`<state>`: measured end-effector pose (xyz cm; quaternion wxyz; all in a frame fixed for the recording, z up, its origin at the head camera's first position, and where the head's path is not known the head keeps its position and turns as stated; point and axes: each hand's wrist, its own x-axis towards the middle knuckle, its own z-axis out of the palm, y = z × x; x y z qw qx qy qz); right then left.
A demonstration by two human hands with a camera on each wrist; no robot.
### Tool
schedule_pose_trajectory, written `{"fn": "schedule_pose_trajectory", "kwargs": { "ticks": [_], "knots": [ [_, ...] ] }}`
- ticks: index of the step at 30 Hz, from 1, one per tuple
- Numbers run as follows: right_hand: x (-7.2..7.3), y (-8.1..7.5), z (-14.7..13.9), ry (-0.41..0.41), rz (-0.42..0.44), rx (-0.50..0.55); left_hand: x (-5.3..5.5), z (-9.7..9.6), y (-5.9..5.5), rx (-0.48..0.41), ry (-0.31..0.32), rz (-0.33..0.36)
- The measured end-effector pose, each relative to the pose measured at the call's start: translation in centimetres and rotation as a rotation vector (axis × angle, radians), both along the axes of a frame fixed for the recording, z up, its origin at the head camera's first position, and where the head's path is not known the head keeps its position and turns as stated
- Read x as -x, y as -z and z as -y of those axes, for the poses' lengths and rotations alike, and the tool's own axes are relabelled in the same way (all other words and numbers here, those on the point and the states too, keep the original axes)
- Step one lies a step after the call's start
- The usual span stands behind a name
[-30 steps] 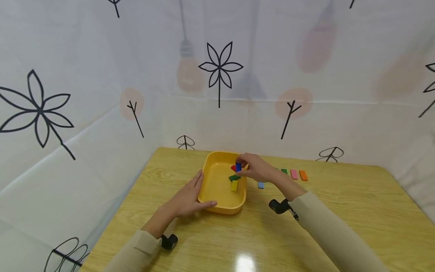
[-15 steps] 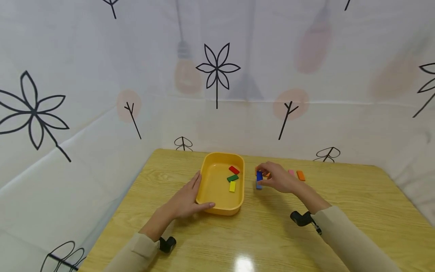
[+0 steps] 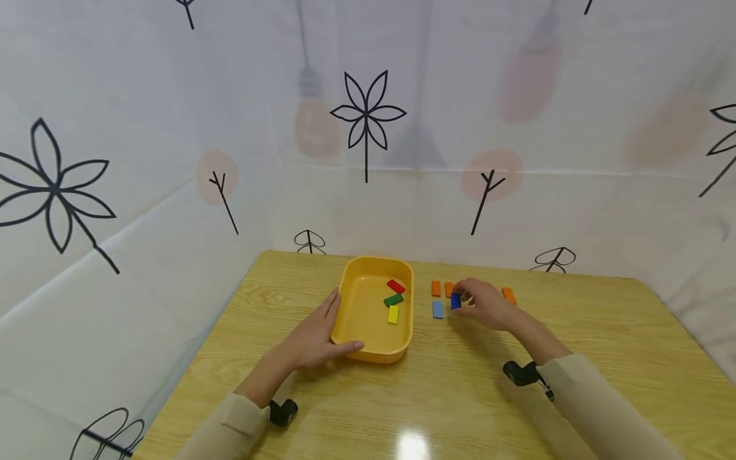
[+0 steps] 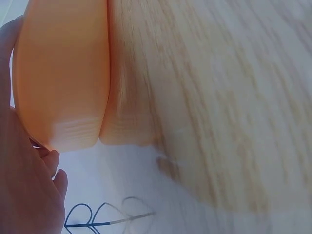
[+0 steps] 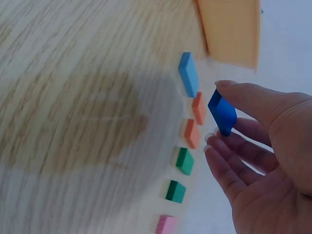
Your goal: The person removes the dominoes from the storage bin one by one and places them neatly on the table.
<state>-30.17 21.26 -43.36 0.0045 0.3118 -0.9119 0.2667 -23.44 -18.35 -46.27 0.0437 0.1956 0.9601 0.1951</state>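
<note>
In the head view my left hand (image 3: 309, 333) rests against the left side and near corner of a yellow plastic tray (image 3: 358, 313), thumb along the near rim and fingers reaching up the outer wall. A red block (image 3: 395, 286), a green block (image 3: 393, 299) and a yellow block (image 3: 393, 314) lie inside it. My right hand (image 3: 487, 305) pinches a dark blue block (image 5: 223, 113) between thumb and fingers, held over the row of blocks right of the tray. Just left of that hand, a light blue block (image 3: 437, 310) lies in front of an orange block (image 3: 436, 289).
Another orange block (image 3: 449, 289) sits in the back row, and one more orange piece (image 3: 508, 295) ends it at right. Green blocks (image 5: 184, 161) and a pink block (image 5: 166, 224) show in the right wrist view. A printed cloth (image 3: 402, 211) borders the wooden table (image 3: 437, 390).
My right hand has moved right with the dark blue block, from above the tray, past the light blue block, to the row. My left hand stays at the tray.
</note>
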Motion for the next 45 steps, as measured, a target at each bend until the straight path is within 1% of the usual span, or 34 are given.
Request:
{"fn": "schedule_pose_trajectory", "kwargs": {
  "ticks": [3,10,18,21,29,38,43,45],
  "knots": [
    [0.1,0.6,-0.2,0.009,0.006,-0.013,-0.1,0.0,0.1,-0.009,0.005,-0.005],
    [0.5,2.1,-0.3,0.009,0.072,0.017,-0.1,0.0,0.1,-0.007,0.0,0.0],
    [0.9,2.7,-0.2,0.0,0.068,0.005,-0.1,0.0,0.0,-0.005,-0.001,-0.01],
    [1.0,2.9,-0.2,0.01,0.076,-0.001,-0.1,-0.1,0.0,-0.004,0.001,-0.009],
    [1.1,2.7,0.1,0.021,0.089,-0.028,-0.1,-0.1,0.0,-0.003,-0.011,0.004],
    [1.1,2.7,0.2,0.027,0.084,-0.062,0.0,0.0,-0.1,-0.017,0.0,-0.004],
    [0.7,1.9,0.4,0.023,0.11,-0.063,0.0,0.0,-0.2,-0.012,-0.001,0.003],
    [0.4,1.4,0.7,0.022,0.1,-0.051,-0.1,0.0,-0.2,-0.014,0.002,0.003]
  ]
}}
